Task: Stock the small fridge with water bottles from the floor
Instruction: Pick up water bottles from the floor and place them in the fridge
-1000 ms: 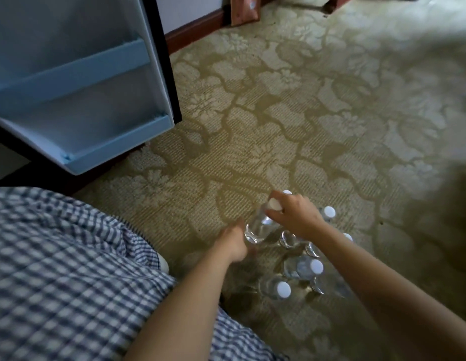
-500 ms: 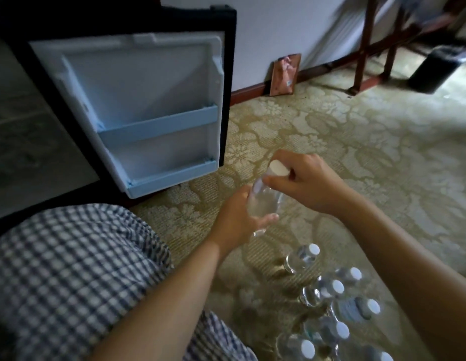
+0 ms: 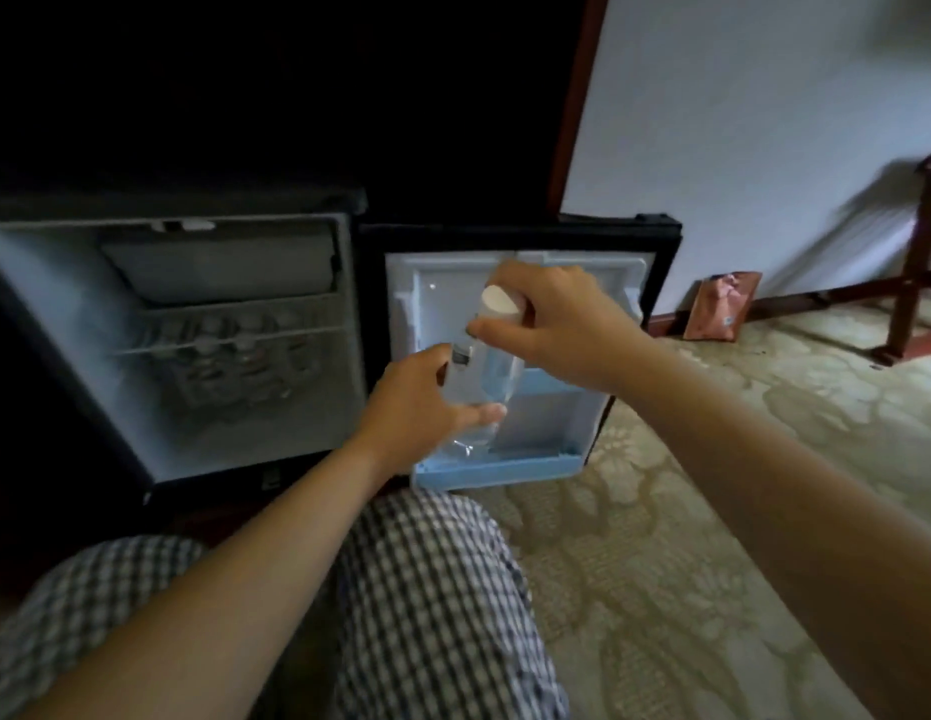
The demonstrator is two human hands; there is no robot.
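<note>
Gripping one water bottle (image 3: 485,376) with both hands, left hand (image 3: 419,407) low, right hand (image 3: 551,324) at neck, near-upright, cap uppermost.

1. Bottle (image 3: 493,377): it carries a clear label with a small dark patch near the top, but the print is too blurred to read.
2. Packet (image 3: 720,306): there are pale marks and a small light spot on its brown front, too small to make out as words.
3. Fridge (image 3: 219,444): a small pale tag sits on the dark strip below the opening, and it is unreadable.
4. No word, brand or number can be read anywhere.
</note>
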